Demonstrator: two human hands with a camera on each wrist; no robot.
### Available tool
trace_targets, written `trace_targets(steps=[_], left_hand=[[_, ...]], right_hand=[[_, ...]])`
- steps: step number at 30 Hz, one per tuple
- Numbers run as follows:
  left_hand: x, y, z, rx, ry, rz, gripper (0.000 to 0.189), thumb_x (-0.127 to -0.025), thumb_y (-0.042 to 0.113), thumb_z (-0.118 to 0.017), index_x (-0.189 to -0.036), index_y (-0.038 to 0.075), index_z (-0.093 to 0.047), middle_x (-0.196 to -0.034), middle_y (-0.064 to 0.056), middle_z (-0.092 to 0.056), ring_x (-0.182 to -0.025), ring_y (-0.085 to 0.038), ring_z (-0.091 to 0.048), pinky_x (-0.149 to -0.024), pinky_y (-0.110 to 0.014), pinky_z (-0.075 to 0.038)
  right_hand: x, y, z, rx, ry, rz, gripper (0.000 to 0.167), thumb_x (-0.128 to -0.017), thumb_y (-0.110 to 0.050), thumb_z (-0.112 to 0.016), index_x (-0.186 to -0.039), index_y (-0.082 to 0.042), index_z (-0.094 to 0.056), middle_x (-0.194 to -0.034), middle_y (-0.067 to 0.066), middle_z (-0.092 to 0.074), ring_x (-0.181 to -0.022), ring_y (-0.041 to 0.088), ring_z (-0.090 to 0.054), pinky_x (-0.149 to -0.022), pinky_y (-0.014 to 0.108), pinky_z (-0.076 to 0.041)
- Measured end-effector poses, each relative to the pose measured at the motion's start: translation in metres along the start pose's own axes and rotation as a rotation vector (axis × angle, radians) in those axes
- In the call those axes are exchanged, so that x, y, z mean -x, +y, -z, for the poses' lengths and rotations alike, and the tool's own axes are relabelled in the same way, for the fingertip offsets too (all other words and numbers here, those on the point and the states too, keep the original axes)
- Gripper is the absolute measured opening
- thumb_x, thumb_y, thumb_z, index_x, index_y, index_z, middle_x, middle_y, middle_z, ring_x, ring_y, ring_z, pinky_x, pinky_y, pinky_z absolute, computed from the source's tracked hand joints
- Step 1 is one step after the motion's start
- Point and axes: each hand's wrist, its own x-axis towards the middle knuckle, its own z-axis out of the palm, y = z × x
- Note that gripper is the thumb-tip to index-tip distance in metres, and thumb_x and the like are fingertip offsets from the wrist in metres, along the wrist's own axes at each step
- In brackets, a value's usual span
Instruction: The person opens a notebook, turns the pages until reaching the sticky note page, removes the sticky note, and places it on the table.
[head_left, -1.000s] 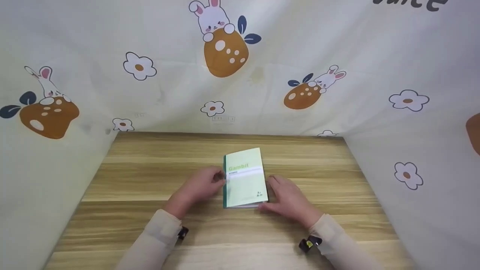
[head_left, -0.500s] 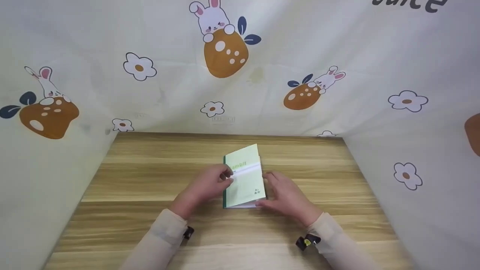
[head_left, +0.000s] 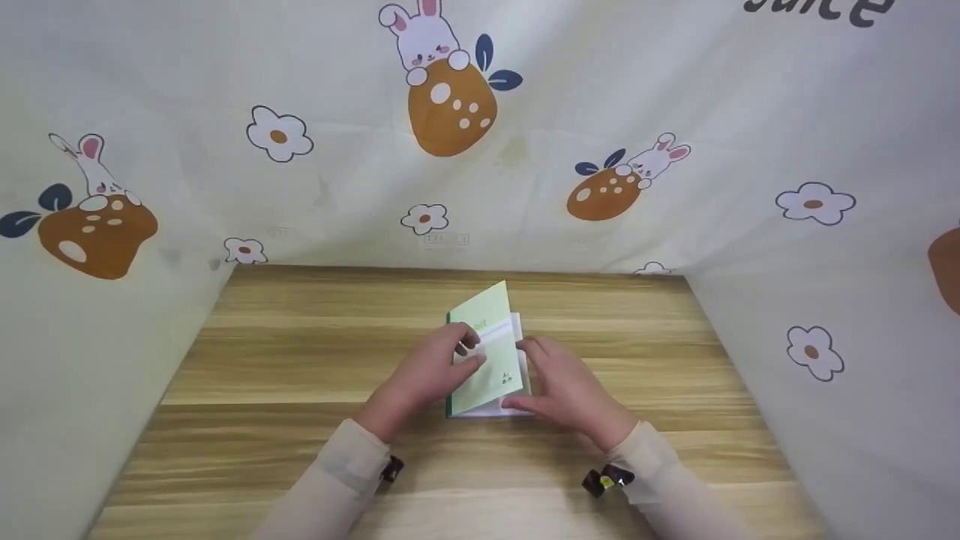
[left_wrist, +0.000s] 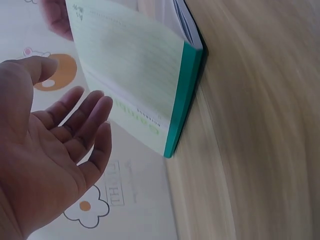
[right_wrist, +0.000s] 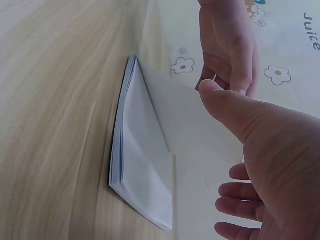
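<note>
A notebook (head_left: 487,375) with a pale green cover and a dark green spine (left_wrist: 181,100) lies in the middle of the table, its front cover tilted up from the white pages (right_wrist: 145,165). My right hand (head_left: 566,386) is at the cover's free edge, fingertips right by that edge and thumb near the lower corner, over the pages. Across the outer face of the cover reaches my left hand (head_left: 435,367); its fingers are loosely bent with nothing between them, as the left wrist view (left_wrist: 60,140) shows. Part of the printed title is hidden behind the left hand.
The wooden tabletop (head_left: 300,360) surrounds the notebook. Pale cloth (head_left: 337,172) printed with rabbits and flowers rises behind the table and on both sides. A small black device sits on each wrist, below the sleeve cuffs.
The notebook's cover has swung up from nearly flat toward the left, baring the pages. My right hand has moved left with the edge, and my left hand has moved right over the cover.
</note>
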Motion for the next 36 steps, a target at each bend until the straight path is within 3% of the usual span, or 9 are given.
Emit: trace_targets(steps=[3, 12, 17, 23, 36], left_hand=[[-0.001, 0.004, -0.004, 0.011, 0.016, 0.015, 0.038, -0.105, 0.04, -0.076, -0.131, 0.013, -0.067, -0.128, -0.001, -0.069, -0.121, -0.021, -0.066, -0.103, -0.046, -0.059], [-0.005, 0.01, -0.008, -0.017, 0.076, -0.067, 0.043, -0.105, 0.044, -0.075, -0.13, 0.01, -0.065, -0.129, -0.005, -0.067, -0.121, -0.025, -0.066, -0.105, -0.048, -0.057], [-0.005, 0.013, -0.009, -0.025, 0.107, -0.069, 0.053, -0.103, 0.051, -0.077, -0.134, 0.011, -0.063, -0.13, -0.006, -0.062, -0.118, -0.026, -0.061, -0.108, -0.047, -0.054], [-0.004, 0.016, -0.009, -0.011, 0.108, -0.048, 0.062, -0.098, 0.057, -0.08, -0.138, 0.013, -0.06, -0.132, -0.005, -0.058, -0.119, -0.025, -0.058, -0.107, -0.045, -0.053], [-0.003, 0.017, -0.007, -0.006, 0.095, -0.042, 0.065, -0.093, 0.053, -0.086, -0.138, 0.015, -0.058, -0.134, -0.004, -0.055, -0.121, -0.025, -0.056, -0.107, -0.046, -0.052]], right_hand=[[-0.003, -0.003, 0.0, 0.007, -0.002, -0.008, 0.092, -0.086, -0.062, -0.09, -0.151, -0.008, -0.057, -0.147, 0.01, -0.063, -0.136, 0.029, -0.06, -0.117, 0.05, -0.05], [-0.012, -0.011, -0.001, -0.005, 0.034, 0.07, 0.089, -0.086, -0.057, -0.093, -0.149, -0.007, -0.056, -0.142, 0.009, -0.063, -0.131, 0.027, -0.06, -0.113, 0.047, -0.053], [-0.017, -0.015, -0.001, -0.009, 0.044, 0.096, 0.089, -0.085, -0.057, -0.093, -0.149, -0.008, -0.056, -0.142, 0.006, -0.063, -0.131, 0.026, -0.061, -0.112, 0.048, -0.053], [-0.02, -0.019, 0.0, -0.03, 0.049, 0.103, 0.091, -0.084, -0.055, -0.095, -0.15, -0.007, -0.055, -0.145, 0.005, -0.062, -0.135, 0.026, -0.06, -0.114, 0.049, -0.052], [-0.022, -0.018, 0.0, -0.054, 0.042, 0.108, 0.091, -0.086, -0.058, -0.093, -0.15, -0.006, -0.055, -0.146, 0.006, -0.061, -0.136, 0.025, -0.059, -0.117, 0.046, -0.05]])
